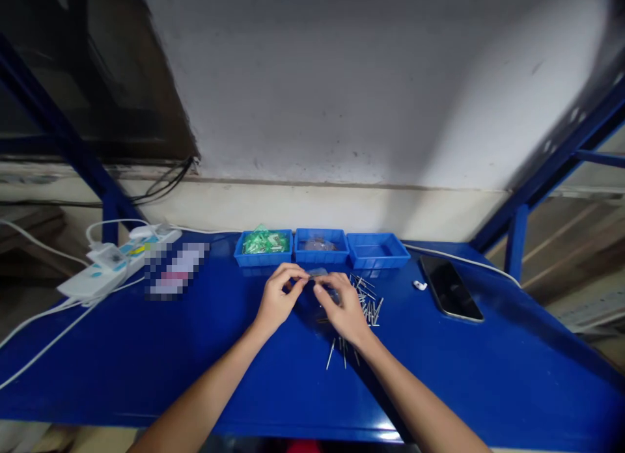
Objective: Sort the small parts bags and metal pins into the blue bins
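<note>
My left hand (282, 294) is closed in a pinch, thumb against fingertips. Opposite it, my right hand (343, 304) pinches too, and the fingertips of both almost meet over the table. Something small and thin, too small to name, is between them; a clear, film-like patch (319, 271) shows just behind. Under and beside my right hand lie several thin metal rods (372, 312), partly hidden by the hand. A few more loose rods (331, 354) lie nearer the table's front edge.
Behind the hands stand three blue trays: one with green packets (266, 241), one with small clear or brownish pieces (319, 244), and a right tray (378, 248). A phone (452, 288) and white earbud (419, 285) lie right; a power strip (92, 277) with cables lies left.
</note>
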A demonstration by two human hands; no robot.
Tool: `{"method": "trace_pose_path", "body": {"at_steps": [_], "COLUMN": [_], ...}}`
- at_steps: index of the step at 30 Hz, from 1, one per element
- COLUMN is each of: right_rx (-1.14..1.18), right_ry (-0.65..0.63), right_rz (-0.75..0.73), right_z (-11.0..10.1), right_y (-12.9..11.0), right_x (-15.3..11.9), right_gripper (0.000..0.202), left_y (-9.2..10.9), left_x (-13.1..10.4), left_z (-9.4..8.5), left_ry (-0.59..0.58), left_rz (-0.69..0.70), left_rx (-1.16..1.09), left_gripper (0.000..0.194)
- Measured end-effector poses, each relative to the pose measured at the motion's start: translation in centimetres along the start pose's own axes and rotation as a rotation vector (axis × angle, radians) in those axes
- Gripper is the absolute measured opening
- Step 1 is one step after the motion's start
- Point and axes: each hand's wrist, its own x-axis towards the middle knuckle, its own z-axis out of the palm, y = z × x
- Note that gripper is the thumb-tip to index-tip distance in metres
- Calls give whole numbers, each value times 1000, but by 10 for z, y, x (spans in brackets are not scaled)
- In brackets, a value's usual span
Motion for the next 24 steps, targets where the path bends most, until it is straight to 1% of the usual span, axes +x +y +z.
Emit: {"method": "trace_pose_path", "body": {"at_steps": [3,4,6,8,10,12,14,16,17,18,19,20,21,22,24], "right_rx": [165,200,220,164,58,-31,-63,-61,-63,-68,-80,-97,-119,-145,-204], "right_ry": [76,94,104,100,83,53,29,32,37,39,43,53,72,106,216], "right_rz": [196,230,230,153,30,-104,-207,-260,-275,-285,-291,-290,-283,-268,-216], "right_z": [1,2,4,5,3,2,3,5,6,6,6,4,1,-4,-18], "right_y": [0,0,0,0,-1,-2,-3,-3,-3,-3,-3,-3,-1,1,7], "right_x": [-1,-2,-4,-6,-8,-9,-9,-10,-10,-10,-9,-7,-5,-2,4], "right_gripper": [28,29,27,23,20,18,19,22,24,25,25,26,26,26,23], "left_y": [5,7,7,3,-2,-7,-9,-8,-6,-3,3,9,18,28,50], "left_x": [-8,-11,-14,-14,-13,-12,-12,-13,-14,-15,-15,-14,-13,-11,-2], "left_z": [1,0,-1,-2,-3,-3,-3,-4,-5,-6,-10,-14,-20,-28,-43], "left_ry": [-12,-27,-70,-100,-99,-79,-69,-81,-92,-90,-63,-2,97,229,535], "left_rz": [120,133,109,6,-142,-272,-344,-368,-367,-347,-295,-208,-84,71,392], "left_rx": [113,135,149,81,-76,-247,-386,-485,-500,-474,-400,-282,-138,16,278], "left_gripper": [14,14,14,19,27,31,29,34,37,38,34,29,23,18,17]}}
